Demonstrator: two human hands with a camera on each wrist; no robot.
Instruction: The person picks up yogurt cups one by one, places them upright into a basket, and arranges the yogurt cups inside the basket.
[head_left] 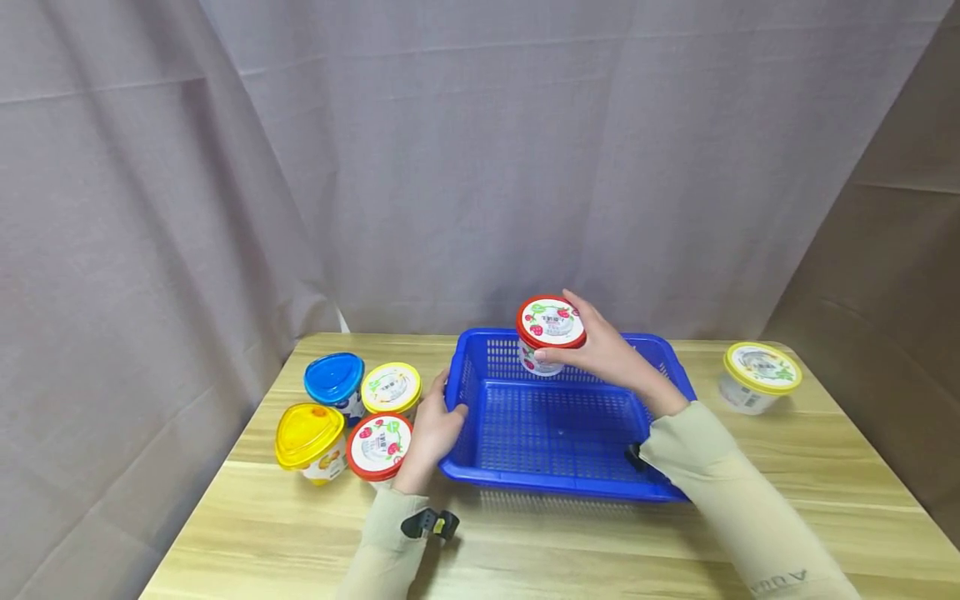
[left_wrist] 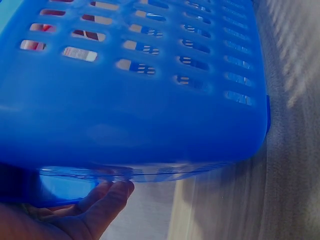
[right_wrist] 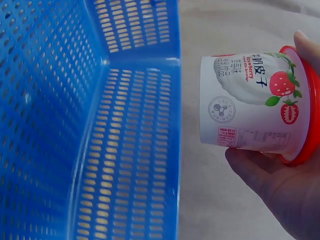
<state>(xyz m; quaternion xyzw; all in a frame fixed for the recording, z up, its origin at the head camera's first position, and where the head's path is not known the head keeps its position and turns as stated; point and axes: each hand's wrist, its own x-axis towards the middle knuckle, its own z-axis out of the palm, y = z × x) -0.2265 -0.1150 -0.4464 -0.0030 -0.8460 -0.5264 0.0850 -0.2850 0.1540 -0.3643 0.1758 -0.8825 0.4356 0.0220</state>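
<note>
Over the far rim of the basket (head_left: 555, 482), the right hand (head_left: 600, 346) holds a red-lidded cup (head_left: 553, 321) aloft, its grip wrapped round the side, while the left hand (head_left: 433, 425) grips the basket's left rim. The step in hand looks like carrying the cup; the next move probably calls for keeping it clear of the rim.

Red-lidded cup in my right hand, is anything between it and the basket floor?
Nothing visible stands in the way. Your right hand holds the cup higher than the far rim, above the basket floor. Your left hand grips the left rim, off to the side.
</note>
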